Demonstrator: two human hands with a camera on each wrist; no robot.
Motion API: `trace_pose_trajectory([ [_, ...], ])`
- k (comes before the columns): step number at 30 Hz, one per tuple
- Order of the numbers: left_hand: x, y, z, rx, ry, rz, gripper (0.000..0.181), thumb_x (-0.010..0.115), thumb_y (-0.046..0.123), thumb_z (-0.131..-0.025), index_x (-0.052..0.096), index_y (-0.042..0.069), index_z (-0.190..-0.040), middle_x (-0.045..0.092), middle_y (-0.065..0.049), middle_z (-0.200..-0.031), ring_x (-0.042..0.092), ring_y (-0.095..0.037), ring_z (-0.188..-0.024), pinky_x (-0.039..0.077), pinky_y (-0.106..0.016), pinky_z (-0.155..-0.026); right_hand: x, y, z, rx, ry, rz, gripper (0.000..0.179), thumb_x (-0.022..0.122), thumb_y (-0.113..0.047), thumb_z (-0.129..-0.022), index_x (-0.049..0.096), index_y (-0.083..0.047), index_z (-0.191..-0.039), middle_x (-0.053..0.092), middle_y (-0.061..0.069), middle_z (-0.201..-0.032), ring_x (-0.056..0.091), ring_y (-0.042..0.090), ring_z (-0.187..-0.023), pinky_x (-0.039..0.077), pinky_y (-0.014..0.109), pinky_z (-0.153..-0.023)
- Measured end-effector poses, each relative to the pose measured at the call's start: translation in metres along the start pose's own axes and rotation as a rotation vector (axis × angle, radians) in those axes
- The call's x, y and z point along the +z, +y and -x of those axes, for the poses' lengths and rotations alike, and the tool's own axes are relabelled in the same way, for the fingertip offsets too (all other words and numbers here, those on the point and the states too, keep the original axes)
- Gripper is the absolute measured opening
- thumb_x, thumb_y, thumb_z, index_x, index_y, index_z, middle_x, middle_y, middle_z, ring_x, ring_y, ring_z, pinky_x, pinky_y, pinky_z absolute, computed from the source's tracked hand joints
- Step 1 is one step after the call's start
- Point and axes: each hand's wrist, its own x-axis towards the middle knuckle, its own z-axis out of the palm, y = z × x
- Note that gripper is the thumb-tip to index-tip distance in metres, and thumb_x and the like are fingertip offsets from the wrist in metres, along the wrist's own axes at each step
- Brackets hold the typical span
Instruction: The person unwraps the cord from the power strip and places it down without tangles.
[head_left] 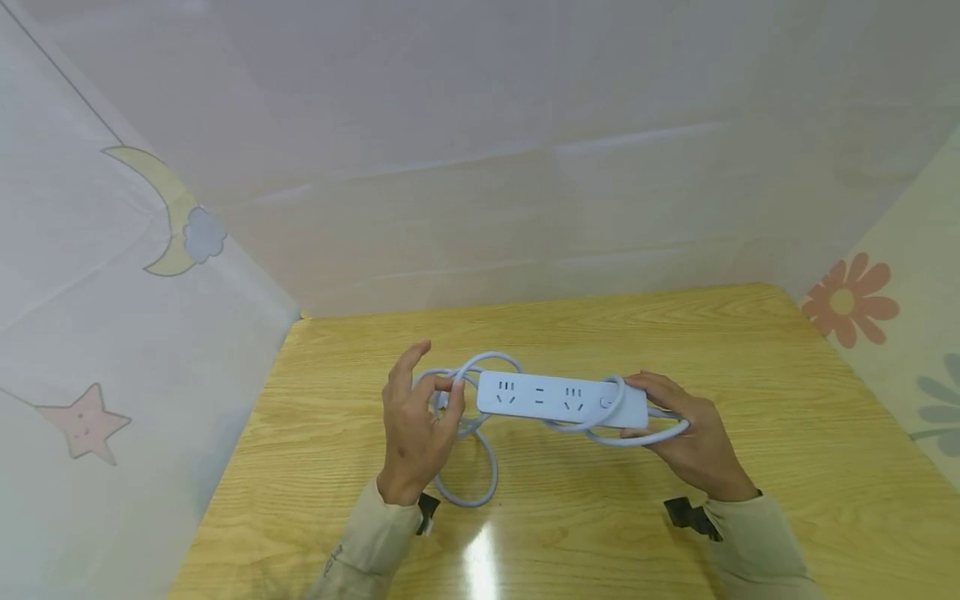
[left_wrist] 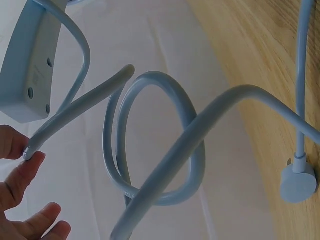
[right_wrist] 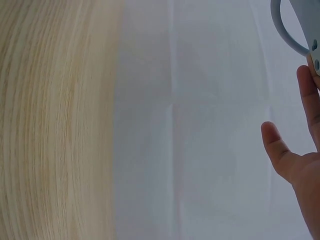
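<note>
A white power strip [head_left: 528, 395] with several socket openings is held up over the table, roughly level. My right hand [head_left: 697, 437] grips its right end, fingers along the far edge and thumb at the near edge. Part of its cord [left_wrist: 172, 160] is wrapped around that end. Beside the left end, my left hand [head_left: 412, 425] pinches a length of the cord between thumb and index finger, its other fingers spread. The remaining cord hangs in loose loops, and the plug [left_wrist: 297, 185] shows at the right of the left wrist view. Only a corner of the strip appears in the right wrist view.
Below the hands lies a wood-grain table [head_left: 330, 517]. Pale cloth walls surround its back and sides, with a printed moon [head_left: 176, 208] and star [head_left: 86, 423] on the left and a red flower [head_left: 843, 302] on the right.
</note>
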Motion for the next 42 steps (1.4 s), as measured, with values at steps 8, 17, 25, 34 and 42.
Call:
trace_pose_trajectory([
  [8,0.001,-0.004,0.004,-0.012,-0.035,-0.018,0.014,0.074,0.004,-0.083,0.064,0.002,-0.073,0.056,-0.023,-0.132,0.051,-0.043,-0.124,0.036,-0.067,-0.092,0.001,-0.001,-0.001,-0.012,0.011,0.003,0.068,0.079,0.028,-0.057,0.063,0.010,-0.121,0.066,-0.003,-0.124,0.057,0.009,-0.122,0.039,0.023,-0.106],
  [17,0.002,-0.005,0.009,-0.008,-0.099,-0.047,0.017,0.079,0.003,-0.079,0.064,0.003,-0.072,0.059,-0.020,-0.130,0.051,-0.041,-0.125,0.035,-0.067,-0.095,0.001,-0.002,-0.001,-0.015,0.023,0.006,0.067,0.080,0.026,-0.058,0.063,0.010,-0.121,0.066,-0.003,-0.125,0.058,0.009,-0.121,0.040,0.022,-0.104],
  [25,0.002,-0.004,0.014,-0.014,-0.144,-0.075,0.017,0.081,0.004,-0.078,0.065,0.004,-0.072,0.059,-0.019,-0.130,0.051,-0.040,-0.126,0.036,-0.067,-0.095,0.001,0.001,-0.002,-0.071,0.033,-0.029,0.053,0.084,0.005,-0.074,0.062,0.012,-0.122,0.066,-0.001,-0.126,0.058,0.009,-0.122,0.039,0.023,-0.106],
  [34,-0.002,-0.005,0.021,-0.021,-0.227,-0.092,0.015,0.083,0.010,-0.081,0.070,0.005,-0.076,0.057,-0.019,-0.132,0.050,-0.040,-0.126,0.035,-0.064,-0.098,0.002,0.000,-0.003,-0.032,0.038,-0.014,0.064,0.079,0.025,-0.061,0.062,0.013,-0.121,0.066,-0.002,-0.126,0.060,0.008,-0.119,0.040,0.022,-0.104],
  [42,-0.004,-0.006,0.027,0.012,-0.267,-0.055,0.013,0.084,0.008,-0.079,0.072,0.005,-0.077,0.056,-0.021,-0.133,0.048,-0.040,-0.128,0.035,-0.065,-0.098,0.003,0.001,-0.004,-0.042,0.055,-0.004,0.065,0.080,0.024,-0.061,0.061,0.014,-0.123,0.065,0.000,-0.127,0.060,0.009,-0.120,0.044,0.021,-0.100],
])
